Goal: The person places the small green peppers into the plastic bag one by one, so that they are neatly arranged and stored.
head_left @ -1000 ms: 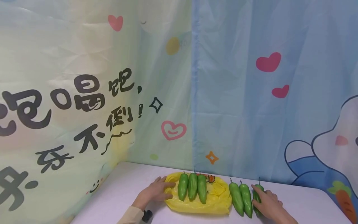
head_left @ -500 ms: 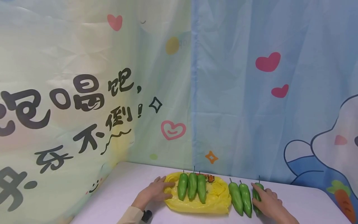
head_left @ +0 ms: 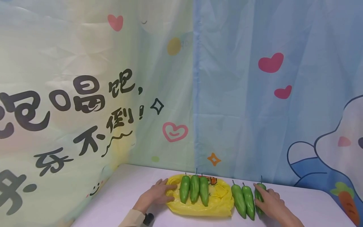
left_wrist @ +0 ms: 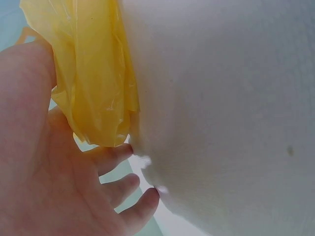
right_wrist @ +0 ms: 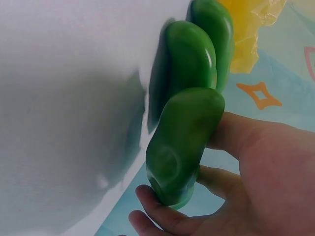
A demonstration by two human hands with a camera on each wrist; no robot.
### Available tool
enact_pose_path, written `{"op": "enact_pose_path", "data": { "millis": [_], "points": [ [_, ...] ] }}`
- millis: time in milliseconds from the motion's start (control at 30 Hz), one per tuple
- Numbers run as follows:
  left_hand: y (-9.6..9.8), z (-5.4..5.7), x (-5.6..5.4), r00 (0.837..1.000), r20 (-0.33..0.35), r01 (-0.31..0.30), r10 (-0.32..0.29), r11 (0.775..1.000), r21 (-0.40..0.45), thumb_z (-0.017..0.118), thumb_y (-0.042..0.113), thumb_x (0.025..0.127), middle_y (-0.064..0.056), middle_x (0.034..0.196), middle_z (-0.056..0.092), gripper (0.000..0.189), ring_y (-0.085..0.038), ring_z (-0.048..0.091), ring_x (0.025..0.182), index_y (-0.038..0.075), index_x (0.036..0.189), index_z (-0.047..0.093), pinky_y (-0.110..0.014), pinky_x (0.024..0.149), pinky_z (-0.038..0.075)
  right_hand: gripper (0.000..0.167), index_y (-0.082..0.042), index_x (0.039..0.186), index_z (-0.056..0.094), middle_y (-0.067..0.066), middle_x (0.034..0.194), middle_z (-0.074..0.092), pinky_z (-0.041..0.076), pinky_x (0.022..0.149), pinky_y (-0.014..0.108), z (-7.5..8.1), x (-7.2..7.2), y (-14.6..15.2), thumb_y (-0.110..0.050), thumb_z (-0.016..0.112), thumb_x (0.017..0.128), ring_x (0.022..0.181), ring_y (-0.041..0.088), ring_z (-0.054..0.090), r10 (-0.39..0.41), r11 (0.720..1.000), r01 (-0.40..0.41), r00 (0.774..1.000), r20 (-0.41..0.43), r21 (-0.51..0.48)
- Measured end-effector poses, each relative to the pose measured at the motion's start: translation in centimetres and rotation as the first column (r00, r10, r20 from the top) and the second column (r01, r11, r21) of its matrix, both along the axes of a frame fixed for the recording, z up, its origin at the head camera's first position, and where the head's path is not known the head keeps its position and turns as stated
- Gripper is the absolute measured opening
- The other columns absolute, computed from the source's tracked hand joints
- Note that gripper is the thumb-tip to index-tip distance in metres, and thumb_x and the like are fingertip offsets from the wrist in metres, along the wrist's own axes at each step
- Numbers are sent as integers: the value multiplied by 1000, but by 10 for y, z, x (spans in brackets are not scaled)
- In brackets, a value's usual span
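Observation:
In the head view, my right hand [head_left: 270, 203] grips a long green pepper [head_left: 259, 197] by its sides, thumb on the left. The right wrist view shows this pepper [right_wrist: 184, 142] between thumb and fingers, close beside two other green peppers. Those two peppers [head_left: 239, 200] lie side by side on the table, right of a crumpled yellow plastic bag [head_left: 204, 211]. Three more green peppers [head_left: 194, 189] lie in a row on the bag. At the bag's left edge, my left hand [head_left: 156, 193] touches the yellow plastic [left_wrist: 101, 73] with its fingers spread.
The pale table [head_left: 119, 192] has its back edge against printed curtains [head_left: 227, 94]. A small black object [head_left: 148, 218] shows beside my left wrist.
My right hand has shifted the gripped pepper slightly toward the table's back edge. The left hand, the bag and the other peppers stay put; the head view has shifted a little.

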State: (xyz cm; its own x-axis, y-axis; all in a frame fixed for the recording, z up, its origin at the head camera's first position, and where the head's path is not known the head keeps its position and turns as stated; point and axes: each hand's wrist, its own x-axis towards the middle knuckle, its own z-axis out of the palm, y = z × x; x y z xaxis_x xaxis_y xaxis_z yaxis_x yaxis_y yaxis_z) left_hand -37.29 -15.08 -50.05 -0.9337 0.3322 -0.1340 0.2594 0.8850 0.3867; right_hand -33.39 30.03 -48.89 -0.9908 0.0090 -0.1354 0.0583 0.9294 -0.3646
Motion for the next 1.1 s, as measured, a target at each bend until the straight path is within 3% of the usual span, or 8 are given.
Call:
{"op": "enact_pose_path", "data": {
  "millis": [433, 1100],
  "points": [
    [0, 1, 1, 1000, -6, 6, -6, 1000, 9, 68, 43, 88, -21, 160, 36, 53, -49, 26, 149, 28, 139, 61, -76, 114, 25, 66, 4, 147, 41, 43, 115, 49, 53, 82, 68, 3, 1, 0, -20, 64, 90, 101, 50, 56, 31, 999, -32, 998, -51, -19],
    [1, 0, -2, 1000, 25, -8, 8, 1000, 2, 68, 42, 90, -19, 161, 36, 51, -49, 24, 150, 27, 138, 62, -74, 116, 24, 65, 2, 148, 42, 49, 123, 45, 51, 87, 72, 22, 3, -15, -21, 65, 92, 112, 63, 50, 79, 997, -80, 994, -74, -13]
  ]
}}
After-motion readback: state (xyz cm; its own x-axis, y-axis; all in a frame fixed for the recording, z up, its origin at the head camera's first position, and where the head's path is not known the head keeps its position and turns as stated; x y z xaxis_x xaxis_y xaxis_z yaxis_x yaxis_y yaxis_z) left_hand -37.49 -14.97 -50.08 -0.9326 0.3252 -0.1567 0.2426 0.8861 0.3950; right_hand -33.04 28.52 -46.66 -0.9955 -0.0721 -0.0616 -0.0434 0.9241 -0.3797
